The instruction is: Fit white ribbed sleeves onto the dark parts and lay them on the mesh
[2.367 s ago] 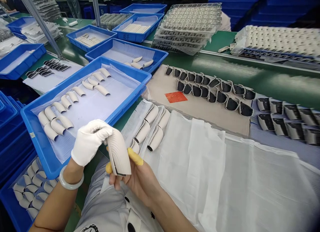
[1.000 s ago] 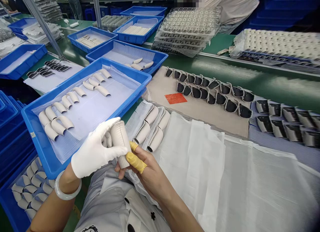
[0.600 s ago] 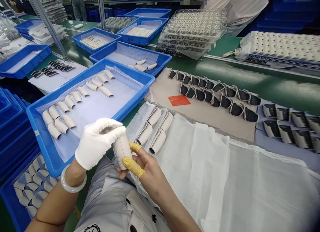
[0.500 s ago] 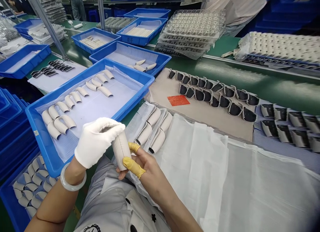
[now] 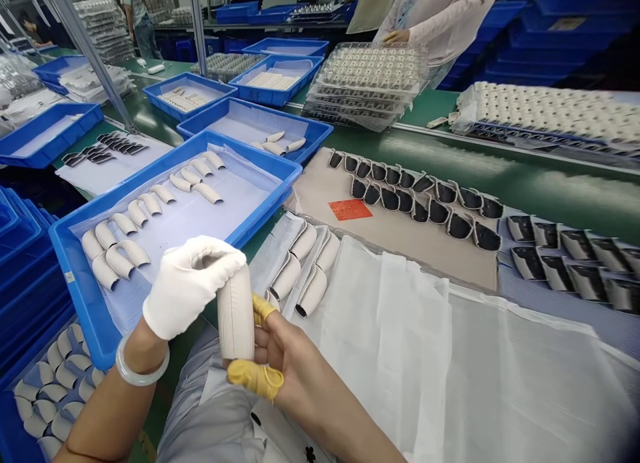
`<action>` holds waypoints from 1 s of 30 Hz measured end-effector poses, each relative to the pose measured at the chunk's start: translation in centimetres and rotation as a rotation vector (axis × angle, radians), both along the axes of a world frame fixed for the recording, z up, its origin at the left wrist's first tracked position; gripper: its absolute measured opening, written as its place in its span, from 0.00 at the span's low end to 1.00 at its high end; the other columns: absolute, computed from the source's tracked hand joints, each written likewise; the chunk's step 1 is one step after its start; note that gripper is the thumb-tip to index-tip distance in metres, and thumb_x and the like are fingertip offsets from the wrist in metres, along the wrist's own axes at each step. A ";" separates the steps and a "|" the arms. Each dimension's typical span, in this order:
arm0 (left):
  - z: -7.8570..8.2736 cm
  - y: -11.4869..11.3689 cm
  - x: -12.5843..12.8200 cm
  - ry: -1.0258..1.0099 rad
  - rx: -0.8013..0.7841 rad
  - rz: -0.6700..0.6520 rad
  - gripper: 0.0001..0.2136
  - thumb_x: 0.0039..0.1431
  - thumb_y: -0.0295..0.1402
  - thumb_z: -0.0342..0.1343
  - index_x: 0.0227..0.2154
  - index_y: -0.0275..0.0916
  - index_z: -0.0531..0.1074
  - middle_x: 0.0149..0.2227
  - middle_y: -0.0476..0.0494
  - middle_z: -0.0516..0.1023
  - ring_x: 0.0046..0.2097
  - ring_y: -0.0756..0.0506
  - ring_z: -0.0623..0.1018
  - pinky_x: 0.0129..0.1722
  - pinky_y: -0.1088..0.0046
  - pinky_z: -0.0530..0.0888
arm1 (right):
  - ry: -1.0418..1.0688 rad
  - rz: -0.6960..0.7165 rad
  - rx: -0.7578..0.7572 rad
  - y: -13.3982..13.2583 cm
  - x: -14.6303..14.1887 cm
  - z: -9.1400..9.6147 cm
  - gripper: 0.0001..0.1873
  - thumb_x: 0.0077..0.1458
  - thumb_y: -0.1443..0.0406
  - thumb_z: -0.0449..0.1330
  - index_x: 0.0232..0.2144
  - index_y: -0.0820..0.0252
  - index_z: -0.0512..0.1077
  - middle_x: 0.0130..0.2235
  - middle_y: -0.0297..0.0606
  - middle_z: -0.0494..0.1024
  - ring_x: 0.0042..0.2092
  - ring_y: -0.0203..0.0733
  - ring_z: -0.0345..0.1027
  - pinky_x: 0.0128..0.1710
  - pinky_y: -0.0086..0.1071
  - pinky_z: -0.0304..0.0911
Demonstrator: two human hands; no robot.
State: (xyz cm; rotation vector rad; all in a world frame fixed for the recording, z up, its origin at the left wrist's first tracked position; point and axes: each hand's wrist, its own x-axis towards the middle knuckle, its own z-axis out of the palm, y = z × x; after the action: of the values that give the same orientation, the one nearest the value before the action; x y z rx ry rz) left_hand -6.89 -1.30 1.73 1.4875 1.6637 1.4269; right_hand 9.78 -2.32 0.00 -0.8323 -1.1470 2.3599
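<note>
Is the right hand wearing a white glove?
No, the right hand is bare but for yellow finger cots; the left hand wears the white glove.

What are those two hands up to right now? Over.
Gloved left hand gripping top of pale curved shell. Right hand, yellow fingertip covers, supporting its lower end. Blue tray just beyond.

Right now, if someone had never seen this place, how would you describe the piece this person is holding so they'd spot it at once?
Just in front of the big blue tray, find the person's white-gloved left hand and right hand. Between them stands a cream curved shell. Unlike the matching pieces lying in the tray, it is held upright in the air, against yellow finger cots.
</note>
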 end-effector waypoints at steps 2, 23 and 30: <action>0.0 -0.2 -0.1 -0.016 0.018 -0.003 0.02 0.51 0.28 0.62 0.25 0.42 0.77 0.28 0.54 0.79 0.32 0.53 0.77 0.33 0.83 0.74 | 0.003 0.006 0.012 -0.4 0.1 0.3 0.42 0.40 0.59 0.72 0.55 0.55 0.59 0.35 0.35 0.72 0.35 0.37 0.70 0.38 0.32 0.69; -1.6 0.2 0.6 -0.419 -0.023 -0.112 0.03 0.51 0.35 0.63 0.26 0.42 0.77 0.27 0.52 0.77 0.26 0.55 0.72 0.23 0.85 0.69 | -0.072 -0.142 0.376 -1.2 0.5 -0.2 0.34 0.45 0.60 0.70 0.52 0.57 0.61 0.32 0.34 0.74 0.30 0.36 0.66 0.29 0.28 0.64; -2.0 0.5 1.5 -0.631 -0.062 -0.110 0.12 0.49 0.42 0.63 0.24 0.38 0.73 0.23 0.50 0.73 0.24 0.54 0.70 0.23 0.80 0.68 | -0.189 -0.137 0.528 -1.3 0.4 -0.2 0.25 0.44 0.55 0.69 0.40 0.59 0.66 0.29 0.32 0.68 0.28 0.36 0.60 0.29 0.31 0.61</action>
State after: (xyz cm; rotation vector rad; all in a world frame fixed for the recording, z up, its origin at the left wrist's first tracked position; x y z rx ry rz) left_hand -5.35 -0.79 -0.30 0.9342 1.2001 1.5539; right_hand 10.21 -3.66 -0.21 -0.9110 -1.6312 1.7669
